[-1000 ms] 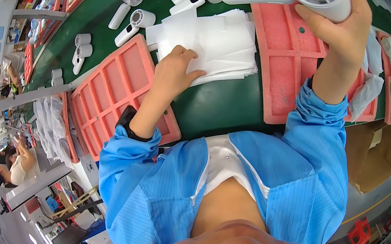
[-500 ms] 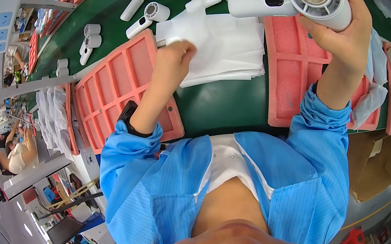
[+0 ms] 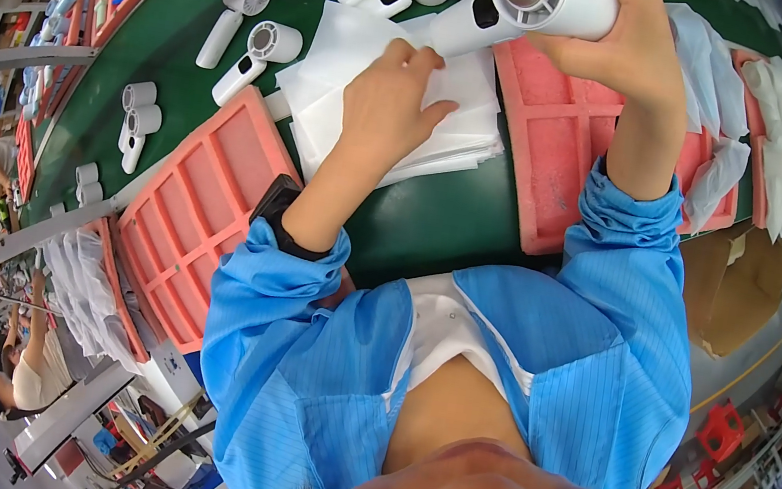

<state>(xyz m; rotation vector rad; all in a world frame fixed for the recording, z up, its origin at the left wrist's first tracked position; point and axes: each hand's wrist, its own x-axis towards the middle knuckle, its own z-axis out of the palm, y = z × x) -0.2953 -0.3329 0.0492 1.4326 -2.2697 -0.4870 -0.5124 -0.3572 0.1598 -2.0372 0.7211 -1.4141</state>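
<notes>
In my right hand (image 3: 640, 64) is a white handheld fan (image 3: 464, 25) with a round grille and a dark oval window on its handle. My fingers wrap round its head, and the handle points left over a stack of thin white sheets (image 3: 465, 124). Over that stack lies my left hand (image 3: 390, 103), palm down, with fingers and thumb apart and nothing visible in it. Its fingertips seem to rest on the top sheet, close to the fan's handle.
Several more white fans (image 3: 274, 43) lie on the green table (image 3: 426, 214) beyond and left. Pink divided trays flank the stack, one at left (image 3: 205, 202) and one at right (image 3: 551, 157). Wrapped white items (image 3: 83, 274) fill another tray. A cardboard box (image 3: 732, 296) stands lower right.
My left hand has moved right and farther over the sheets, its curled fingers spreading out. The fan in my right hand has shifted left and now reaches over the stack. The whole view has tilted slightly.
</notes>
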